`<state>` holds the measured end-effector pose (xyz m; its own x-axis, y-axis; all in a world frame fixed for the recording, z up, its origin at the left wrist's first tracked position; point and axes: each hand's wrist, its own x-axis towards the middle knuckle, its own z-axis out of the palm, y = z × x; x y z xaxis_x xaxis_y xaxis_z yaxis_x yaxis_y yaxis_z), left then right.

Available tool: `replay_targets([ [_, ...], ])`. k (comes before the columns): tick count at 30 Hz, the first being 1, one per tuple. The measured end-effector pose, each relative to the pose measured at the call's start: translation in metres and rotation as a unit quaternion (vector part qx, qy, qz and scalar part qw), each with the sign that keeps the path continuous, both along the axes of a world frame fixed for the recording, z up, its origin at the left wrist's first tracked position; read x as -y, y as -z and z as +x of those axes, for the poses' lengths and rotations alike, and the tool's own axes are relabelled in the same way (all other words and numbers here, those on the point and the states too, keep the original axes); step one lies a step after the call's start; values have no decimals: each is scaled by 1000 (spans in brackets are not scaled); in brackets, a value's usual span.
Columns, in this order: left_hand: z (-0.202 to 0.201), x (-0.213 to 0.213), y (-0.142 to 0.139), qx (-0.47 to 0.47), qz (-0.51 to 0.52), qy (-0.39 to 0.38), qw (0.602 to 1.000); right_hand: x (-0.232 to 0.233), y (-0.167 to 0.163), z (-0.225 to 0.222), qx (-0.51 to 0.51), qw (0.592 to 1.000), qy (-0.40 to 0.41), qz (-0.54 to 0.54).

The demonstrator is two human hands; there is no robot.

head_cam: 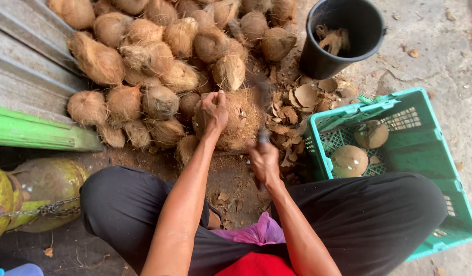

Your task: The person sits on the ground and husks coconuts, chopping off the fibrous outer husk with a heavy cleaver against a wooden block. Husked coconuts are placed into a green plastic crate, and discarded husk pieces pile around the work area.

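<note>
The coconut (pixel 236 118) in hand sits at the middle of the view, on the ground just ahead of the person's knees, its husk brown and fibrous. The left hand (pixel 214 110) is closed over its top at about 9 o'clock on the nut, holding it steady. The right hand (pixel 264 161) is wrapped tight around the handle of a blade (pixel 261 110), which is blurred with motion and stands along the nut's right side, at 3 o'clock; whether the edge touches the husk cannot be told.

Around the nut at 3 to 4 o'clock lie husk chips (pixel 297 102), spread toward the crate. The green crate (pixel 430 128) at 3 o'clock holds two trimmed coconuts (pixel 348 161), pale and smooth, lying near each other on its left side; most of the crate floor shows bare. At 1 o'clock stands a black bucket (pixel 343 36) with a scrap of fibre inside.

From 10 to 12 o'clock a large pile (pixel 154 56) of unhusked coconuts runs against a grey ribbed sheet (pixel 26 56). At 8 o'clock are two greenish coconuts (pixel 41 189) with a chain (pixel 47 208) across them.

By the look of it the work is early: two nuts trimmed and crated, one under the blade with most of its husk on, and dozens in the pile untouched.
</note>
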<state>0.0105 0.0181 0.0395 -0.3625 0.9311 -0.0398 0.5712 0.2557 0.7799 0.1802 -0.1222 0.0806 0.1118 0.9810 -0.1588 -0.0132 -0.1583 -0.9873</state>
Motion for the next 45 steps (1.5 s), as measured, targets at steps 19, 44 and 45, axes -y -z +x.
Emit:
replay_targets([
  [19, 11, 11, 8, 10, -26, -21, 999, -2, 33, 9, 197, 980, -11, 26],
  [44, 15, 14, 19, -17, -23, 23, 999, -1, 28, 14, 65, 996, 30, -45],
  [45, 18, 13, 18, -18, -3, 22, 1000, -3, 29, 11, 99, 991, 0, -86],
])
